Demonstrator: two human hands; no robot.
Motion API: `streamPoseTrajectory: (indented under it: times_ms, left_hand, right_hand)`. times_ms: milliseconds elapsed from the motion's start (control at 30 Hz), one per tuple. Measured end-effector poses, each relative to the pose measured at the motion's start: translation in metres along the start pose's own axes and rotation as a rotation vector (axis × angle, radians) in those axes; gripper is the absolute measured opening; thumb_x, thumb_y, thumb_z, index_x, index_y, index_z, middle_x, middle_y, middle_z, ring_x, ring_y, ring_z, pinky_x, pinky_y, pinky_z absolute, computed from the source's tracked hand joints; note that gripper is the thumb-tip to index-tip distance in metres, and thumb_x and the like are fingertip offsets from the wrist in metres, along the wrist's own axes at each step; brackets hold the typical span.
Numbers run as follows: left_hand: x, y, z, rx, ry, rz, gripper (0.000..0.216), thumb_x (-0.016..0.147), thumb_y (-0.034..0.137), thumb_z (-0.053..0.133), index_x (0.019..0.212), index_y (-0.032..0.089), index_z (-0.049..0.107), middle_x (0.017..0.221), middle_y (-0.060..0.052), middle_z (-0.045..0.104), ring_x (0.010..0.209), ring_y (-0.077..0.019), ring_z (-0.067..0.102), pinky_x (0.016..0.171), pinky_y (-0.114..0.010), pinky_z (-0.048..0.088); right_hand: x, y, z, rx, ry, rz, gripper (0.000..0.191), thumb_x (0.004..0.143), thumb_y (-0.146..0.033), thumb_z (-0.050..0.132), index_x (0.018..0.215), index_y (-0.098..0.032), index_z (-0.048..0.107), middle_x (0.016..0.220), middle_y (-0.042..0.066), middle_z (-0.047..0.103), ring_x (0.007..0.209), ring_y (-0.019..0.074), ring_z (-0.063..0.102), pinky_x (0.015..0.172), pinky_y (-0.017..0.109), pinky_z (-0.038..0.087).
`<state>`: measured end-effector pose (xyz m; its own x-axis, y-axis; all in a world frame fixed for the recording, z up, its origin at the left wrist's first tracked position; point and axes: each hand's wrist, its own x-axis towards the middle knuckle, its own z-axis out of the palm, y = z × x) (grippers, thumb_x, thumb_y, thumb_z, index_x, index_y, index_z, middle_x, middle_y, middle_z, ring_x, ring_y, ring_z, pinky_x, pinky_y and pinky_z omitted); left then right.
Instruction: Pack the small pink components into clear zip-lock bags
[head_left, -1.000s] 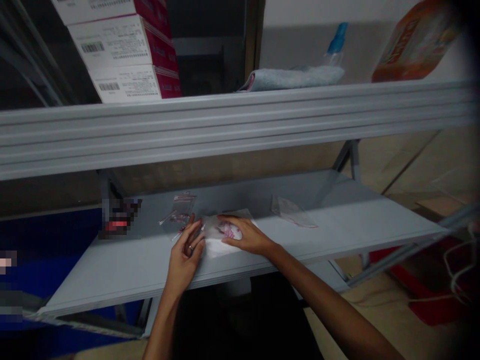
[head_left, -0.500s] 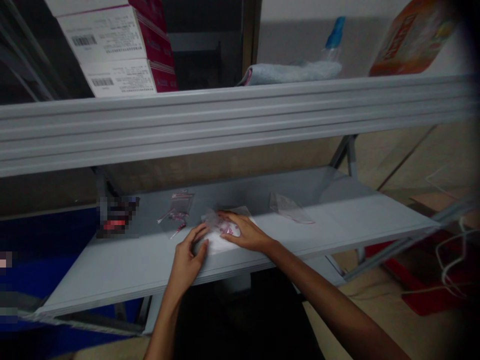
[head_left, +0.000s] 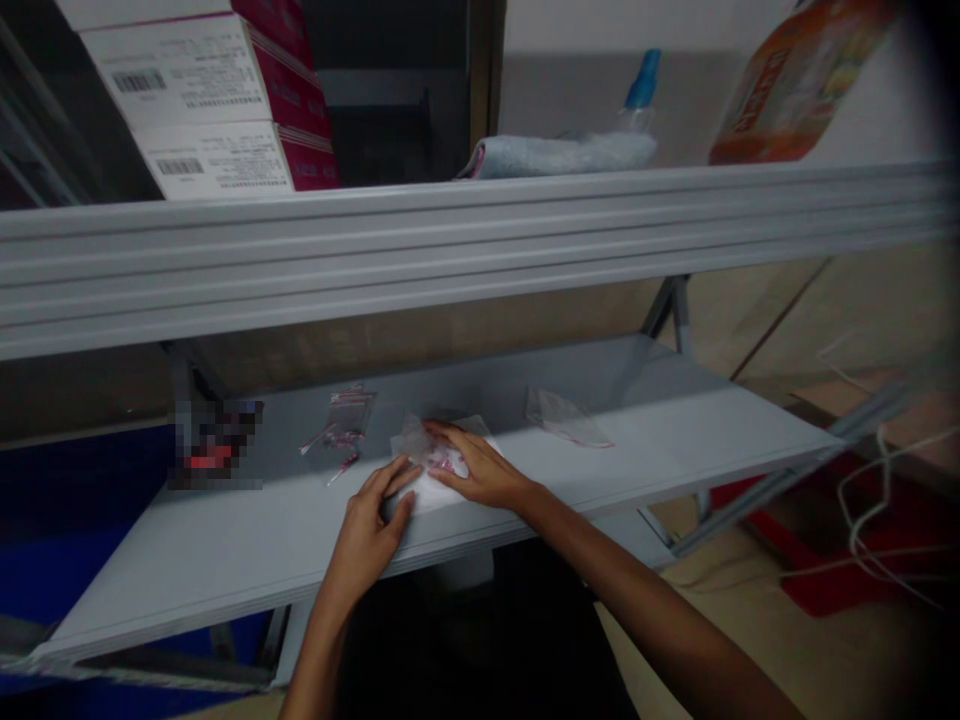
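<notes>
A clear plastic bag [head_left: 409, 440] with a white sheet [head_left: 433, 494] and small pink pieces [head_left: 448, 462] lies near the front edge of the shelf. My right hand [head_left: 484, 468] curves over the bag from the right, its thumb and fingers on either side of the pink pieces. At the bag's left edge rests my left hand [head_left: 375, 515], its fingers stretched out and its thumb apart. The left fingertips touch the plastic. Part of the bag is hidden under the right hand.
Small zip bags [head_left: 350, 412] with dark pink strips lie to the left. Another clear bag [head_left: 566, 418] is at the right. An upper shelf beam [head_left: 450, 250] crosses in front, bearing boxes [head_left: 217, 155], a folded cloth [head_left: 562, 155] and a blue-topped bottle [head_left: 641, 90].
The whole view has shifted, so things appear slightly farther left. Both hands stay at the bag, with the left fingers lying a little flatter.
</notes>
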<state>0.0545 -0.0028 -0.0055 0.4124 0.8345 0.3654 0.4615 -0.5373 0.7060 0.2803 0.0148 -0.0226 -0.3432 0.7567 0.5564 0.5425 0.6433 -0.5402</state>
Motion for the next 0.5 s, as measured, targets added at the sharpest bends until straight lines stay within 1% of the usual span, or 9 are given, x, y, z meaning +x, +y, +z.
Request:
streamPoseTrajectory:
  times_ms: [67,133,200,267,333,400,433,500]
  left_hand:
    - [0.001,-0.002,0.001,0.065,0.021,0.043,0.041,0.093,0.028,0.054,0.133,0.022,0.057,0.13,-0.011,0.066,0.118,-0.0242,0.062,0.103,-0.041,0.045]
    - [0.002,-0.003,0.001,0.157,0.109,0.075,0.036,0.093,0.028,0.052,0.127,0.021,0.061,0.13,-0.011,0.065,0.121,-0.0252,0.059,0.105,-0.043,0.043]
    - [0.003,-0.004,-0.002,0.284,0.232,0.083,0.034,0.093,0.026,0.05,0.123,0.017,0.063,0.128,-0.013,0.064,0.123,-0.0278,0.056,0.106,-0.046,0.043]
    - [0.003,-0.006,-0.009,0.436,0.3,0.079,0.035,0.092,0.023,0.048,0.123,0.015,0.063,0.127,-0.015,0.064,0.126,-0.031,0.052,0.106,-0.049,0.041]
    - [0.002,-0.011,-0.02,0.583,0.292,0.067,0.039,0.09,0.02,0.047,0.127,0.014,0.06,0.132,-0.015,0.061,0.13,-0.0333,0.048,0.107,-0.051,0.039]
    - [0.0,-0.018,-0.032,0.707,0.263,0.027,0.043,0.089,0.019,0.046,0.131,0.013,0.058,0.135,-0.015,0.06,0.13,-0.0345,0.048,0.106,-0.051,0.039]
    - [-0.002,-0.022,-0.037,0.754,0.256,-0.009,0.044,0.089,0.019,0.046,0.13,0.012,0.058,0.132,-0.016,0.062,0.126,-0.0348,0.051,0.103,-0.05,0.041]
    - [-0.006,-0.027,-0.044,0.822,0.26,-0.092,0.041,0.091,0.025,0.047,0.127,0.011,0.061,0.119,-0.017,0.068,0.114,-0.034,0.058,0.096,-0.047,0.046]
  right_hand:
    - [0.001,-0.002,0.001,-0.019,0.021,-0.008,0.063,0.093,-0.037,0.059,0.148,-0.02,0.034,0.146,0.014,0.049,0.133,0.0251,0.049,0.11,0.043,0.042]
    - [0.002,-0.004,-0.001,-0.053,0.084,-0.007,0.063,0.092,-0.038,0.059,0.148,-0.02,0.035,0.144,0.014,0.051,0.131,0.0249,0.051,0.108,0.042,0.044]
    - [-0.001,-0.005,-0.007,-0.131,0.195,0.018,0.06,0.092,-0.039,0.059,0.145,-0.019,0.038,0.139,0.014,0.055,0.125,0.0261,0.055,0.105,0.042,0.046]
    - [-0.009,-0.003,-0.02,-0.262,0.338,0.069,0.053,0.092,-0.037,0.057,0.14,-0.018,0.045,0.127,0.015,0.062,0.117,0.0283,0.059,0.1,0.044,0.049]
    - [-0.024,0.005,-0.041,-0.414,0.478,0.133,0.044,0.092,-0.036,0.055,0.132,-0.017,0.053,0.114,0.015,0.066,0.108,0.0301,0.061,0.096,0.046,0.05]
    - [-0.042,0.018,-0.065,-0.539,0.583,0.212,0.043,0.091,-0.037,0.055,0.128,-0.015,0.056,0.111,0.017,0.065,0.105,0.0311,0.06,0.093,0.047,0.05]
    - [-0.051,0.026,-0.076,-0.592,0.618,0.253,0.044,0.091,-0.037,0.055,0.127,-0.014,0.057,0.113,0.017,0.064,0.107,0.0317,0.059,0.094,0.048,0.049]
    - [-0.066,0.043,-0.093,-0.657,0.614,0.307,0.044,0.09,-0.039,0.054,0.125,-0.013,0.058,0.115,0.017,0.064,0.109,0.032,0.058,0.096,0.048,0.047]
